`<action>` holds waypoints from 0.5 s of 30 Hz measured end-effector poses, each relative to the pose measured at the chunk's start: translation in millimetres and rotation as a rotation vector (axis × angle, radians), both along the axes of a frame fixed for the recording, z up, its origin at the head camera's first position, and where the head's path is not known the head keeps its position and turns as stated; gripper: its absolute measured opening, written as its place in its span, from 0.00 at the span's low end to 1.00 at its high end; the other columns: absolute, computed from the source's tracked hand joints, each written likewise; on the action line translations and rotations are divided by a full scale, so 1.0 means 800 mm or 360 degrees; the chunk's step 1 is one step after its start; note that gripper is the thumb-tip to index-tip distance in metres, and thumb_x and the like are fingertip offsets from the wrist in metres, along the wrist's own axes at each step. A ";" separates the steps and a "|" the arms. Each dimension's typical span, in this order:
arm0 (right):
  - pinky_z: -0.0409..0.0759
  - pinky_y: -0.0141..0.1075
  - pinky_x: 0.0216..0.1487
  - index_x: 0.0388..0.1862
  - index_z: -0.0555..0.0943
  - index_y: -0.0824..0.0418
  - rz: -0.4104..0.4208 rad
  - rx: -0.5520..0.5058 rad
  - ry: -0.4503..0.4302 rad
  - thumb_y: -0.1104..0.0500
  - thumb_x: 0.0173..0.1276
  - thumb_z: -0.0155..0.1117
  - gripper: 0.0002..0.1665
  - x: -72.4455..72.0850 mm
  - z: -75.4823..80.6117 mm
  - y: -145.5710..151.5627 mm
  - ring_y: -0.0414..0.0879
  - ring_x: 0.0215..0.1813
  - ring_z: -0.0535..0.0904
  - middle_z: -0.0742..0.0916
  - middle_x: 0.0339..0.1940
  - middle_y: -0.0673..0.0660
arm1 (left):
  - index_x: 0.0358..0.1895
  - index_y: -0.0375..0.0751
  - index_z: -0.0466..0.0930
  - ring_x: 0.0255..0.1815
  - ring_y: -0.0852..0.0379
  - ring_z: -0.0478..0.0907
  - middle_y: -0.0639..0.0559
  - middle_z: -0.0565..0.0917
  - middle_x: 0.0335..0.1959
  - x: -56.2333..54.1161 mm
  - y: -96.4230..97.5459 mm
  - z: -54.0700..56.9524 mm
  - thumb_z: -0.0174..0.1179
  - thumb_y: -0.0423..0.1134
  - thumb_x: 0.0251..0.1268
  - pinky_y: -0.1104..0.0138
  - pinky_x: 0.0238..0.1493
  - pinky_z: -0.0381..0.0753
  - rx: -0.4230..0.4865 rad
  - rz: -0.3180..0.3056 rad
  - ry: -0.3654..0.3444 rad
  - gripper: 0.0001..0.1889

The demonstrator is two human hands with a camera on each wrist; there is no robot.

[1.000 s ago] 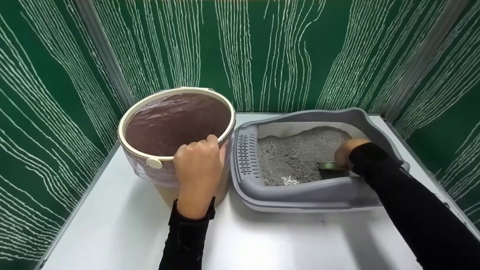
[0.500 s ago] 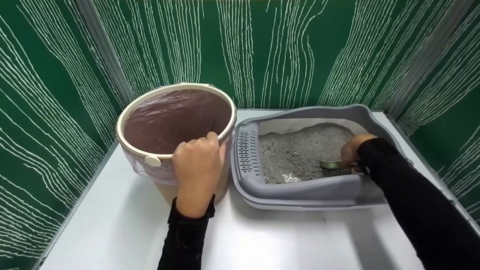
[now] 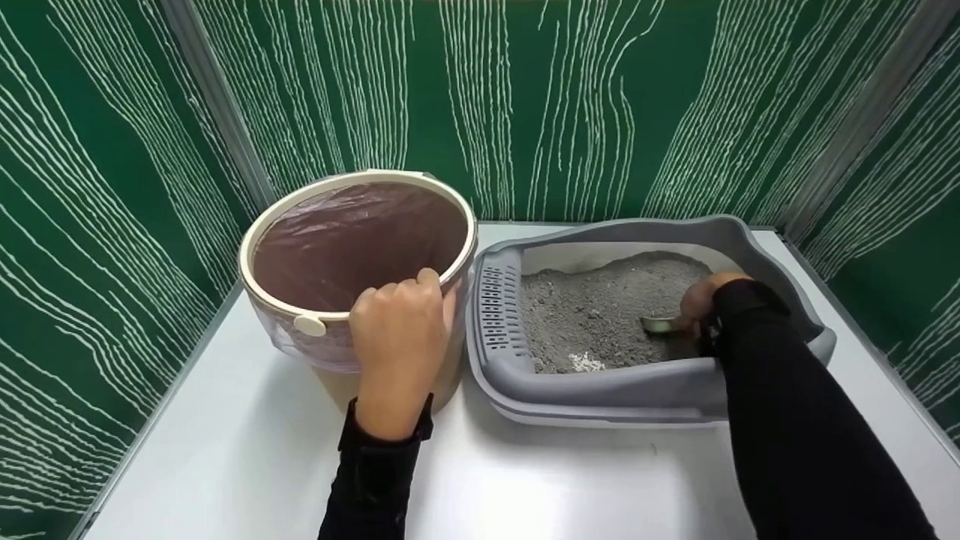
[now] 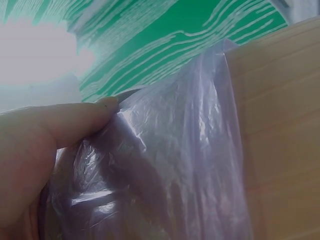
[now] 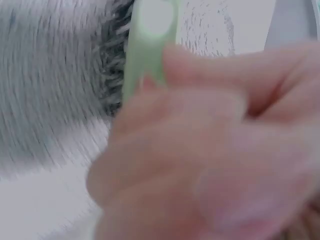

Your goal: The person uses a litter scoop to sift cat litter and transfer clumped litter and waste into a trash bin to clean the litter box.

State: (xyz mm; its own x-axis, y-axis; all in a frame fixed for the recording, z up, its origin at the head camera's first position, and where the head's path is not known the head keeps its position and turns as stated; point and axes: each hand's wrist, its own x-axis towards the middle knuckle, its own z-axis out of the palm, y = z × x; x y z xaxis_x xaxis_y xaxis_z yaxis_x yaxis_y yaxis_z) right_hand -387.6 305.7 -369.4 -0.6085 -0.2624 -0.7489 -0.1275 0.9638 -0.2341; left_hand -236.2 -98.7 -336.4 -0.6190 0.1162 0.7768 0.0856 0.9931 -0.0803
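At left stands a round cream trash can [image 3: 429,375] lined with a thin purplish plastic bag [image 3: 337,255]. My left hand [image 3: 397,337] grips its near rim, fingers over the top. In the left wrist view the thumb presses the bag's folded-over edge [image 4: 210,125] against the outside. My right hand [image 3: 699,301] grips a green litter scoop [image 3: 658,325] by its handle, down in the right part of the grey litter box [image 3: 600,386]. Motion blurs the right wrist view, where fingers curl round the pale green handle [image 5: 150,45]. The scoop's lower part is hidden.
Grey litter [image 3: 592,307] fills the box, heaped toward the back, with a small white clump [image 3: 586,363] near the front wall. A slotted ledge [image 3: 501,307] forms its left end, close to the can. Green panels with white lines [image 3: 562,112] enclose the white table [image 3: 495,480].
My right forearm has swung inward and the right hand shifted slightly right with the scoop, which has tilted in the litter. The left hand keeps its grip on the can's rim.
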 end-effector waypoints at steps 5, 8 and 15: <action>0.69 0.36 0.42 0.22 0.74 0.49 -0.0107 -0.0136 -0.0071 0.56 0.86 0.42 0.27 -0.003 -0.013 0.012 0.40 0.30 0.70 0.74 0.22 0.43 | 0.23 0.41 0.79 0.16 0.46 0.81 0.48 0.80 0.14 0.002 0.006 0.001 0.78 0.51 0.61 0.58 0.21 0.73 -0.0003 -0.0019 -0.0011 0.21; 0.68 0.36 0.42 0.22 0.74 0.50 -0.0144 -0.0190 -0.0023 0.55 0.86 0.42 0.27 -0.002 -0.019 0.016 0.40 0.29 0.70 0.74 0.22 0.43 | 0.23 0.41 0.79 0.16 0.47 0.81 0.48 0.80 0.14 0.003 0.006 0.000 0.77 0.51 0.61 0.58 0.21 0.73 -0.0004 -0.0013 -0.0017 0.21; 0.66 0.32 0.36 0.19 0.70 0.50 -0.0211 -0.0292 0.0002 0.59 0.80 0.45 0.24 0.003 -0.031 0.011 0.37 0.25 0.66 0.71 0.19 0.42 | 0.24 0.40 0.80 0.16 0.46 0.82 0.47 0.81 0.14 0.004 0.000 -0.006 0.77 0.50 0.61 0.58 0.21 0.73 0.0011 -0.0020 -0.0045 0.21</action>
